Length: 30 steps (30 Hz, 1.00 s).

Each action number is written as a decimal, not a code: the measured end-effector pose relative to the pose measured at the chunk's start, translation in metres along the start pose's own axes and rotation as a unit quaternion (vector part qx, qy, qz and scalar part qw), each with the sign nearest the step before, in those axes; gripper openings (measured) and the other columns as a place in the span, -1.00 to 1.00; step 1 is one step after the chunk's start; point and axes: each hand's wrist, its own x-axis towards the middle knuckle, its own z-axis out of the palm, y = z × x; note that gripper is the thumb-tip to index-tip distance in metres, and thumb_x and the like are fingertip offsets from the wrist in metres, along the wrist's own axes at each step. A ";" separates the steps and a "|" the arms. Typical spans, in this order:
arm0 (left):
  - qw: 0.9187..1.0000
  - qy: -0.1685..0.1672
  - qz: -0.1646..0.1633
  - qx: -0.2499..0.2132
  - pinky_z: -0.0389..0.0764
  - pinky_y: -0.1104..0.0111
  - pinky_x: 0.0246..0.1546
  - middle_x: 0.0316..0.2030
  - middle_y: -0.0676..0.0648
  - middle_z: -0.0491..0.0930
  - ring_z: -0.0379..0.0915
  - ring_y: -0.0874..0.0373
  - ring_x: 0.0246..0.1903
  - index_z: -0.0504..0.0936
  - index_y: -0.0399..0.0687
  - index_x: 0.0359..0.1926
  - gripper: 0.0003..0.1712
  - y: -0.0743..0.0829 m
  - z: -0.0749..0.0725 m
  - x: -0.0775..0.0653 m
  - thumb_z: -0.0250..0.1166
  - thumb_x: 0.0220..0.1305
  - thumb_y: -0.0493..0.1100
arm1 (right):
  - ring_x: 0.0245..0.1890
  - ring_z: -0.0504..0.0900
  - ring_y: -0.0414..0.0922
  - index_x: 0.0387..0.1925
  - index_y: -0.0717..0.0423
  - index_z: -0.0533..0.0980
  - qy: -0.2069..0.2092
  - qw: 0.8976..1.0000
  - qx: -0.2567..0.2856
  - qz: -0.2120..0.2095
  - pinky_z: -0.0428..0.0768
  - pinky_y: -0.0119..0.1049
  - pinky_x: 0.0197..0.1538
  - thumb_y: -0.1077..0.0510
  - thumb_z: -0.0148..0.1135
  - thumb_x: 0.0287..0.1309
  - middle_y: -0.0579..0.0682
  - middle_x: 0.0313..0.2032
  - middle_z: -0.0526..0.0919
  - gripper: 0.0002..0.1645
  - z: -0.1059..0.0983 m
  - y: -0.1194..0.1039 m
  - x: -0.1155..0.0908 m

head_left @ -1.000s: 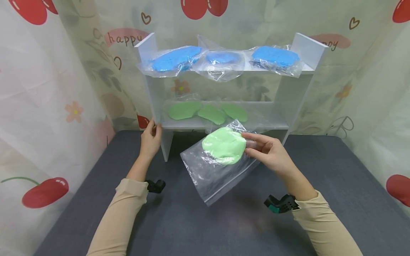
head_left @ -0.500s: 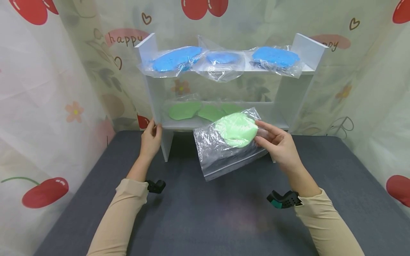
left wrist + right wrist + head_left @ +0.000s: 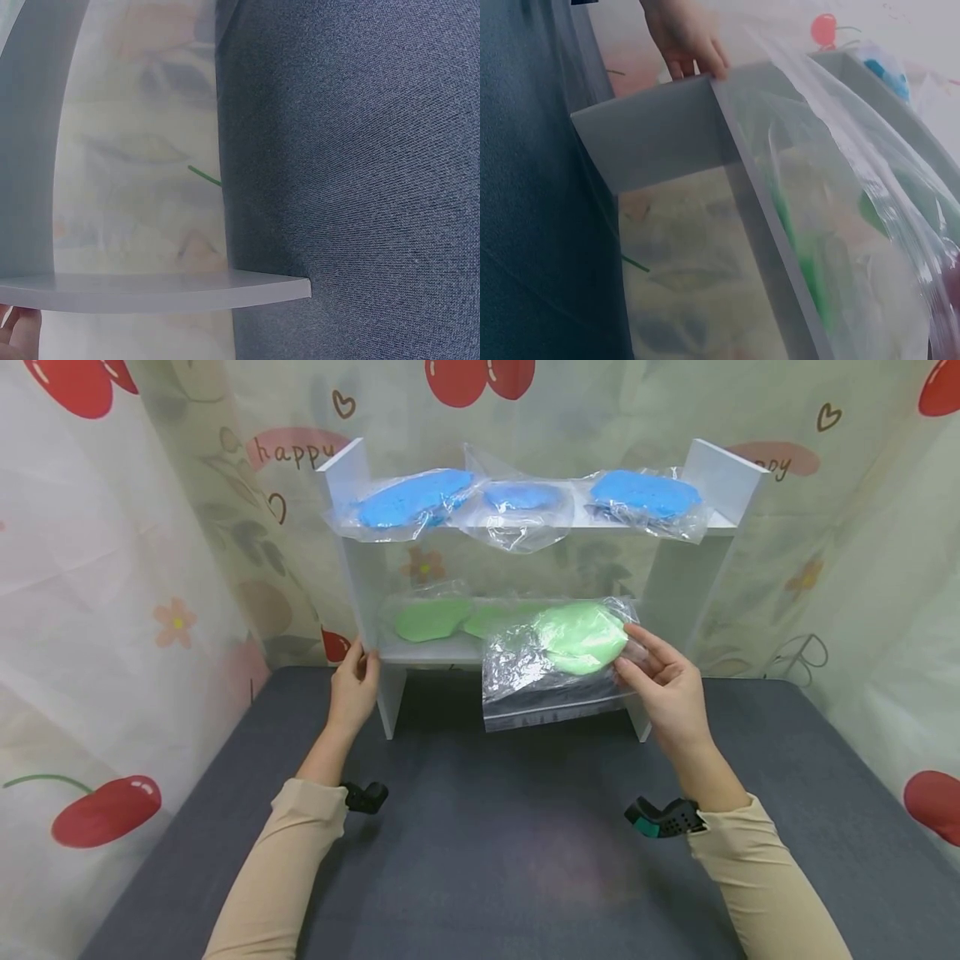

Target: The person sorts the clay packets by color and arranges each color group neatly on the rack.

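In the head view, my right hand pinches the right edge of a clear zip bag. A flat, pale green lump shows inside the bag. The bag hangs in front of the middle level of a white shelf, overlapping the green pieces behind it. My left hand grips the front edge of the shelf's left side panel. The right wrist view has the clear bag blurred across its right side, with the left hand at the panel beyond.
Bagged blue lumps lie along the top level, their plastic hanging over its front edge. On the middle level lie bagged green pieces, partly covered by the held bag. A dark grey cloth covers the table, and patterned curtains surround it.
My right hand has carried the bag up, rightward and toward the middle level, and the bag now hides more of the green pieces there. The left hand has stayed at the side panel.
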 end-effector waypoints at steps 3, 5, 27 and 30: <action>1.000 -0.002 -0.004 -0.006 0.42 0.01 0.16 0.32 -0.20 0.29 0.32 -0.14 0.25 0.16 -0.01 0.41 -0.45 0.003 0.000 -0.001 -0.07 0.42 -0.16 | -0.37 0.67 -0.33 0.12 0.16 0.48 0.018 1.000 0.012 0.000 0.61 -0.53 -0.31 0.43 0.18 0.11 -0.20 -0.26 0.73 -0.50 -0.001 0.000 0.002; 1.000 -0.005 -0.010 -0.005 0.40 -0.01 0.17 0.32 -0.23 0.27 0.30 -0.16 0.26 0.15 -0.06 0.41 -0.44 0.013 -0.002 -0.005 -0.08 0.42 -0.20 | -0.39 0.67 -0.33 0.13 0.18 0.48 0.033 0.999 0.020 0.000 0.61 -0.54 -0.32 0.44 0.17 0.10 -0.20 -0.26 0.73 -0.50 -0.001 -0.001 0.004; 1.000 -0.002 -0.012 -0.011 0.41 0.00 0.18 0.31 -0.25 0.29 0.32 -0.16 0.25 0.16 -0.07 0.40 -0.44 0.005 0.000 0.000 -0.07 0.42 -0.20 | -0.47 0.67 -0.28 0.18 0.31 0.40 0.207 0.975 0.079 0.008 0.58 -0.55 -0.40 0.50 0.17 0.06 -0.10 -0.30 0.70 -0.42 0.000 0.009 0.020; 1.000 0.001 -0.005 -0.007 0.42 0.01 0.17 0.31 -0.23 0.30 0.33 -0.14 0.24 0.17 -0.01 0.40 -0.45 0.000 0.001 0.001 -0.06 0.42 -0.18 | -0.47 0.66 -0.28 0.18 0.28 0.40 0.218 0.973 0.080 0.012 0.58 -0.54 -0.40 0.49 0.18 0.05 -0.09 -0.28 0.68 -0.41 0.000 0.011 0.021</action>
